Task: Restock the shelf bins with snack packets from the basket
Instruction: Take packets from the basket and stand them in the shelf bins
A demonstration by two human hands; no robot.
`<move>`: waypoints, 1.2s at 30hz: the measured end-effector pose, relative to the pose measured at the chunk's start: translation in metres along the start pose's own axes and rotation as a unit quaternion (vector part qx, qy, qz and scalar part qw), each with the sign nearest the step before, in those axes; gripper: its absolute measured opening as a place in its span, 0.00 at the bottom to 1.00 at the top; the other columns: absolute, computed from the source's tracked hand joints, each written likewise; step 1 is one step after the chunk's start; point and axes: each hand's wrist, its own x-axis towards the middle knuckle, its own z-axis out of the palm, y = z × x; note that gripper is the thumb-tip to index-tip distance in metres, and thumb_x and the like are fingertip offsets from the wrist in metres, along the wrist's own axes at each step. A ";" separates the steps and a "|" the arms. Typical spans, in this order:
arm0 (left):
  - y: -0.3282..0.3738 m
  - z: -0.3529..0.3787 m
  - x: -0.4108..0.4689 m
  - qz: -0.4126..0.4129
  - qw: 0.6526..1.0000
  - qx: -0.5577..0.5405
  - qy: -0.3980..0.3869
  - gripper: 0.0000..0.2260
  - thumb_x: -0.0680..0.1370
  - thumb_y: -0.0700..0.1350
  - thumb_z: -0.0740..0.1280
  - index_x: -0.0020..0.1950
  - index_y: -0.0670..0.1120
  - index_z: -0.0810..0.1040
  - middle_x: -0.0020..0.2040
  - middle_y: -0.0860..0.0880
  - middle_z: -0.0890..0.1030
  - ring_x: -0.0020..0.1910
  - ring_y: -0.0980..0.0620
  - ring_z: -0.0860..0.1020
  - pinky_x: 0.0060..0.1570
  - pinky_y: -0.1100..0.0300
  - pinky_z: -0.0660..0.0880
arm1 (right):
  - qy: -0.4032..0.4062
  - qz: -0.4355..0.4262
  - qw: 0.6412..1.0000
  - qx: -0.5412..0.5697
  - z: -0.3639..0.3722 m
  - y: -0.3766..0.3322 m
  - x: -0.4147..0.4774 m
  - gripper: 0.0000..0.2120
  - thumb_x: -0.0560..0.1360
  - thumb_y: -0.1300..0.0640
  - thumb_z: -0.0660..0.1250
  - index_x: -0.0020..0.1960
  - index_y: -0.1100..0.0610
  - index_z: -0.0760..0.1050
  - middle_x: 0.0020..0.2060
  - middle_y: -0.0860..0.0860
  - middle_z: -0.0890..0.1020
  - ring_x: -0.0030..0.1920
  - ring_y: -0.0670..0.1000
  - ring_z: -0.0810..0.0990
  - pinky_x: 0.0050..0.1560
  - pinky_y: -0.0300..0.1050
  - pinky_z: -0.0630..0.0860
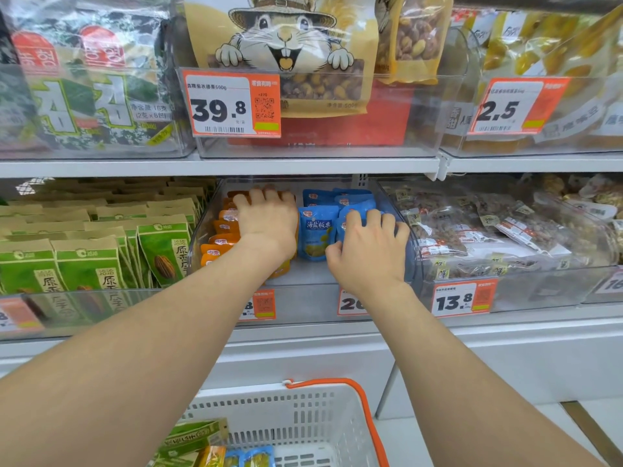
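Both hands are inside the clear plastic shelf bin (406, 237) on the lower shelf, which holds two rows of small pouches standing on edge. The left hand (266, 220) lies over the glossy orange snack packets (224, 227), its fingers hooked down behind the row; its thumb is hidden. The right hand (367, 244) holds the glossy blue snack packets (317, 230), thumb on the front face and fingers curled over the tops.

Below, the white perforated plastic basket (269, 394) with an orange handle still holds stock: flat green packets (192, 439) and a few small blue-and-yellow pouches (256, 456).

These pouches look light and soft, with a lumpy filling and a slick film that probably lets them slide over one another. Gripped singly by a corner they would likely flop, so pinching across the flat faces, or along the stiffer sealed top edge, seems the safer hold. A small stack squeezed face to face should carry well. In the bin the rows seem prone to toppling forward, so a steadying hand on the tops appears sensible.
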 end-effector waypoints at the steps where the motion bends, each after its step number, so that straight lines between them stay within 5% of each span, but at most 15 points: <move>1: 0.002 0.000 0.001 0.019 1.000 -0.013 0.017 0.33 0.71 0.48 0.75 0.74 0.46 0.67 0.70 0.40 0.73 0.70 0.37 0.70 0.68 0.40 0.66 | 0.000 0.001 1.000 0.005 0.000 0.000 0.001 0.21 0.74 0.46 0.60 0.61 0.57 0.74 0.58 0.58 0.78 0.59 0.62 0.73 0.62 0.60 0.66; 4: 0.008 0.004 0.007 0.071 0.995 -0.038 0.054 0.29 0.75 0.44 0.73 0.74 0.47 0.68 0.68 0.43 0.76 0.68 0.40 0.73 0.65 0.44 0.68 | -0.015 -0.009 1.000 0.013 0.002 0.003 0.004 0.24 0.75 0.45 0.57 0.67 0.56 0.73 0.65 0.58 0.76 0.66 0.61 0.72 0.66 0.61 0.64; 7: 0.011 0.007 0.008 0.076 0.996 -0.014 0.053 0.19 0.77 0.39 0.71 0.67 0.48 0.75 0.61 0.45 0.81 0.63 0.42 0.77 0.64 0.46 0.69 | -0.057 -0.035 0.998 0.018 0.005 0.007 0.007 0.31 0.79 0.44 0.54 0.79 0.56 0.63 0.79 0.57 0.66 0.80 0.59 0.60 0.77 0.65 0.54; 11: 0.010 0.008 0.005 0.059 0.996 0.015 0.071 0.12 0.78 0.37 0.69 0.61 0.46 0.77 0.54 0.46 0.83 0.54 0.42 0.82 0.60 0.49 0.72 | -0.087 -0.040 0.995 0.027 0.005 0.010 0.011 0.32 0.80 0.45 0.55 0.80 0.59 0.63 0.80 0.57 0.64 0.82 0.60 0.57 0.80 0.62 0.52; 16: 0.010 0.015 0.008 0.035 0.995 -0.017 0.095 0.14 0.80 0.39 0.66 0.65 0.45 0.74 0.55 0.44 0.83 0.54 0.39 0.82 0.56 0.49 0.74 | -0.065 -0.012 0.997 0.048 -0.001 0.012 0.011 0.32 0.72 0.46 0.54 0.70 0.62 0.72 0.70 0.61 0.76 0.75 0.62 0.68 0.77 0.59 0.62; 20: 0.015 0.016 0.013 0.020 0.995 -0.081 0.059 0.14 0.80 0.45 0.71 0.65 0.45 0.76 0.60 0.42 0.81 0.60 0.39 0.79 0.62 0.45 0.75 | -0.060 -0.014 0.997 0.048 -0.001 0.012 0.009 0.34 0.70 0.46 0.52 0.70 0.62 0.72 0.71 0.62 0.75 0.75 0.63 0.68 0.77 0.60 0.61; 24: 0.020 0.018 0.016 0.013 0.996 -0.082 0.020 0.18 0.78 0.38 0.72 0.67 0.42 0.75 0.63 0.39 0.79 0.67 0.38 0.74 0.68 0.44 0.72 | -0.068 -0.014 0.997 0.040 0.000 0.012 0.010 0.33 0.72 0.46 0.55 0.72 0.61 0.71 0.73 0.61 0.74 0.77 0.63 0.66 0.79 0.60 0.60; 32: 0.025 0.009 0.020 0.015 0.997 -0.077 -0.022 0.23 0.77 0.38 0.73 0.71 0.41 0.72 0.65 0.38 0.76 0.67 0.36 0.72 0.67 0.42 0.74 | -0.071 -0.019 0.997 0.034 0.000 0.013 0.010 0.30 0.75 0.48 0.60 0.73 0.62 0.70 0.73 0.61 0.74 0.78 0.63 0.65 0.78 0.60 0.60; 36: 0.028 0.017 0.020 0.007 0.997 -0.077 0.012 0.34 0.74 0.42 0.76 0.76 0.41 0.64 0.67 0.37 0.74 0.66 0.34 0.75 0.65 0.39 0.75 | -0.076 -0.020 0.996 0.034 0.001 0.011 0.010 0.29 0.75 0.49 0.60 0.73 0.61 0.70 0.73 0.61 0.73 0.78 0.63 0.65 0.78 0.61 0.61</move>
